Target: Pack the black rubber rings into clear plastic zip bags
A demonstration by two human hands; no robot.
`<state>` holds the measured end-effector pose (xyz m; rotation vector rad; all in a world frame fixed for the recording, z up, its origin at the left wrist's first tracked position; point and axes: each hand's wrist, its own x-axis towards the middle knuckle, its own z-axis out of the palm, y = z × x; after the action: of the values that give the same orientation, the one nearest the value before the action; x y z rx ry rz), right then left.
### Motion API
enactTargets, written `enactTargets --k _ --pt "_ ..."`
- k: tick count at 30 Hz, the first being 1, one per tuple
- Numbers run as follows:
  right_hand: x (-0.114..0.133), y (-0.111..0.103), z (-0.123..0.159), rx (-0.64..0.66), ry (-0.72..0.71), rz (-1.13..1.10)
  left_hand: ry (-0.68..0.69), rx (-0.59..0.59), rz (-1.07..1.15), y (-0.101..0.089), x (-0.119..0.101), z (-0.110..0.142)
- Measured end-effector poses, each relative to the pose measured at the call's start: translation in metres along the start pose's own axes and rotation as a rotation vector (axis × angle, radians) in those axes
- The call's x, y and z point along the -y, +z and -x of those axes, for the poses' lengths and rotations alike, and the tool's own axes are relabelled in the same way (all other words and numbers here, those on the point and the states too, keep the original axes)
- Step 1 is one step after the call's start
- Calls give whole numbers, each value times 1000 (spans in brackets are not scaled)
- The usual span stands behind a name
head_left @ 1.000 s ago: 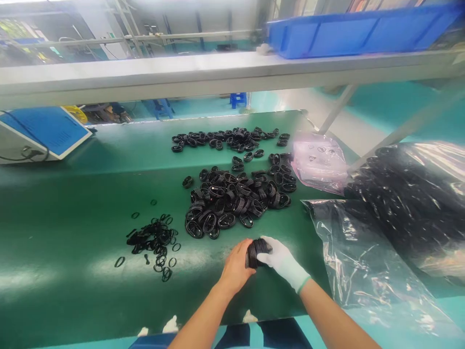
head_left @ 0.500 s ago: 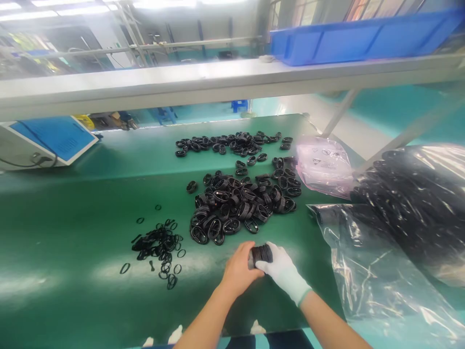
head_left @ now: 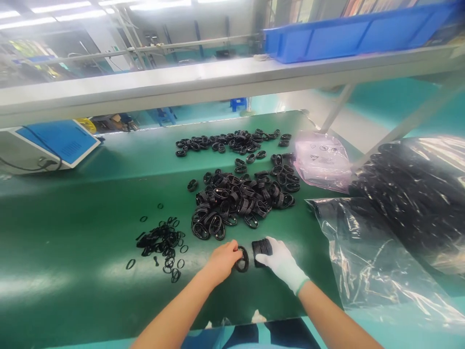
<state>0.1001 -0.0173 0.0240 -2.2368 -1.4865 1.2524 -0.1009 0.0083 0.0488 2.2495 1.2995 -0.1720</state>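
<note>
My bare left hand (head_left: 224, 261) pinches the edge of a coiled black cable (head_left: 243, 259) just above the green mat. To its right, my white-gloved right hand (head_left: 281, 261) is wrapped round a stack of coiled black cables (head_left: 261, 251), held on its side. A small gap separates the single coil from the stack. Beyond both hands lies a heap of coiled black cables (head_left: 240, 196), some showing metal plugs. Left of my left hand is a loose pile of small black rings (head_left: 160, 242), which look like rubber bands.
More cable coils (head_left: 232, 141) lie in a row farther back. On the right are a pinkish plastic bag (head_left: 321, 160) and a large clear bag (head_left: 366, 257) with black contents. A blue-topped box (head_left: 60, 140) stands at left; a shelf (head_left: 203, 77) with a blue bin (head_left: 348, 36) crosses above.
My left hand has moved left, away from the stack, with one coiled cable in its fingers. My right hand stays on the stack. The view has shifted slightly.
</note>
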Motion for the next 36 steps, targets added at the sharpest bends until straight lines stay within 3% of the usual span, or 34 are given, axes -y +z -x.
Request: enactTargets --k 7,14,20,24,32,36 --pt "1 -2 3 -1 -22 16 -248 -22 2 20 -33 -10" --pt "-4 1 1 -11 -15 -13 -205 -142 398 40 -23 -5" --pt "-9 4 -4 -28 -37 -9 -232 -180 490 59 -21 -8" --pt "-9 3 -5 -17 -47 -3 -222 -197 551 61 -22 -6" --pt "-9 5 -4 -33 -33 12 -99 -176 283 49 -16 -14" --pt "0 7 1 -12 -2 30 -111 -142 234 47 -15 -17"
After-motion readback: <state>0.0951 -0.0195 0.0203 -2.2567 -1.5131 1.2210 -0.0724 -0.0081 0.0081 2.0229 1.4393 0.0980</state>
